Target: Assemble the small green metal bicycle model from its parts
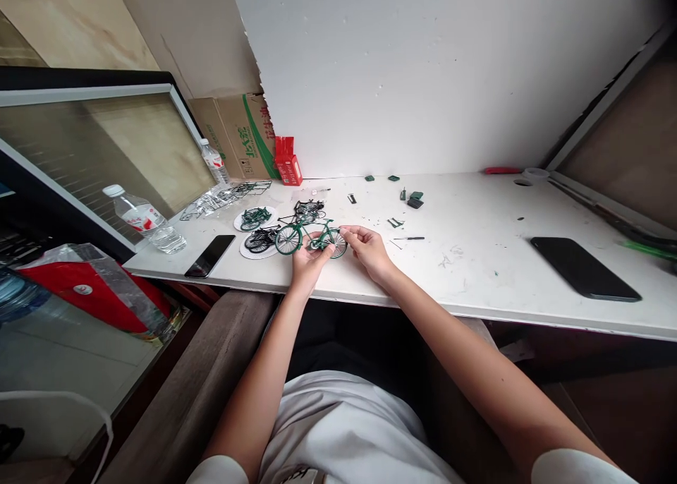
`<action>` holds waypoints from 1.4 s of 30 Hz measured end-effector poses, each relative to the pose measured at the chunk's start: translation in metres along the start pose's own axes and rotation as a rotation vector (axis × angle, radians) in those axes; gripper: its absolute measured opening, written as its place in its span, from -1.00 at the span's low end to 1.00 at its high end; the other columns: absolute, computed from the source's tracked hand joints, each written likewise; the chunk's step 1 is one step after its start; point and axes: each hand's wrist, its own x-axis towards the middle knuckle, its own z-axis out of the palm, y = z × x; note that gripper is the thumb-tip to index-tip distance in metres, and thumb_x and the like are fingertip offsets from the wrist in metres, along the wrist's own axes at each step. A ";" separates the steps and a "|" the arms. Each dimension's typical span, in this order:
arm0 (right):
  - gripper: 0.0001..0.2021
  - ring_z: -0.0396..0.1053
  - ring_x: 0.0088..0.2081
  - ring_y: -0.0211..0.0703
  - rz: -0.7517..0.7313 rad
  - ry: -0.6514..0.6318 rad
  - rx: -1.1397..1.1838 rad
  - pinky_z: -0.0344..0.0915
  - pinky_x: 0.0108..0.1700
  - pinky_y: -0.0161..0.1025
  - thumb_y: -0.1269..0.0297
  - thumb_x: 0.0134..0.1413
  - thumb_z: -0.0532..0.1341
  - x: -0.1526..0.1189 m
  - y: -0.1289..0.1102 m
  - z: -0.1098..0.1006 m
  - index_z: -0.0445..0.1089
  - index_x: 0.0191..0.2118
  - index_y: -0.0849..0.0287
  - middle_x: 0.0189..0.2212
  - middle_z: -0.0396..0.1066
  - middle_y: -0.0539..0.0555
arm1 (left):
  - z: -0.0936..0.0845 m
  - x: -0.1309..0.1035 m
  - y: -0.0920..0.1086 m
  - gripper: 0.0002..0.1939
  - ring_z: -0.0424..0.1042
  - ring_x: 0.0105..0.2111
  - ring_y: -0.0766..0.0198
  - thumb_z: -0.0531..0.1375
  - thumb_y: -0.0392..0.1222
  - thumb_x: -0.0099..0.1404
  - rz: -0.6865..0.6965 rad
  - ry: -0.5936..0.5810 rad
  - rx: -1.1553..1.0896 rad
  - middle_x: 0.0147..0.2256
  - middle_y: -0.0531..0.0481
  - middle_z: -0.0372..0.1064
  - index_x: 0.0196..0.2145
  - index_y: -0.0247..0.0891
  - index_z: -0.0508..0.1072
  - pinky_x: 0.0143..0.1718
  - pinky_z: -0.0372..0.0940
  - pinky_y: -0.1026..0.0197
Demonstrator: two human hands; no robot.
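A small green model bicycle (pixel 316 243) is held up over the front part of the white table. My left hand (pixel 308 263) is closed around its lower middle, with the thumb on the near side. At the bicycle's right wheel, my right hand (pixel 369 250) has thumb and forefinger pinched together. Whether a tiny part sits between those fingertips is too small to tell. Behind and left of the bicycle are black model parts (pixel 259 240) on a white round plate (pixel 248 254) and green parts (pixel 254 219) on another plate (pixel 236 220).
A black phone (pixel 210 255) and water bottle (pixel 145 219) are at left; another phone (pixel 584 267) lies right. Green pieces (pixel 415 197) and a thin dark tool (pixel 409 238) lie on the table (pixel 476 258). A red box (pixel 287 163) stands at the back.
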 end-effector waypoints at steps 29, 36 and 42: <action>-0.47 0.18 -0.48 -0.28 -0.027 -0.025 -0.132 0.14 -0.40 -0.27 -0.25 0.06 0.39 0.009 0.013 -0.006 0.48 -0.18 0.17 -0.48 0.38 -0.04 | -0.007 0.005 -0.005 -0.28 0.65 -0.13 0.12 0.51 -0.02 0.15 -0.090 -0.076 0.104 -0.13 -0.21 0.63 0.18 -0.29 0.39 0.07 0.48 0.03; -0.56 0.38 -0.40 -0.12 -0.161 0.083 -0.658 0.25 -0.29 -0.19 -0.13 0.39 0.18 0.028 -0.026 -0.063 0.53 -0.14 0.20 -0.43 0.50 0.11 | -0.005 0.005 -0.003 -0.30 0.64 -0.21 0.16 0.53 -0.03 0.09 -0.113 -0.013 0.104 -0.21 -0.14 0.63 0.11 -0.29 0.42 -0.03 0.49 0.11; -0.76 0.48 -0.07 0.02 0.005 0.344 -1.081 0.30 -0.10 -0.16 0.33 0.34 0.20 0.058 -0.053 -0.148 0.58 0.01 0.14 -0.06 0.59 0.20 | -0.005 0.004 -0.005 -0.30 0.63 -0.28 0.17 0.53 -0.02 0.09 -0.111 -0.040 0.104 -0.31 -0.07 0.60 0.09 -0.28 0.41 -0.13 0.50 0.14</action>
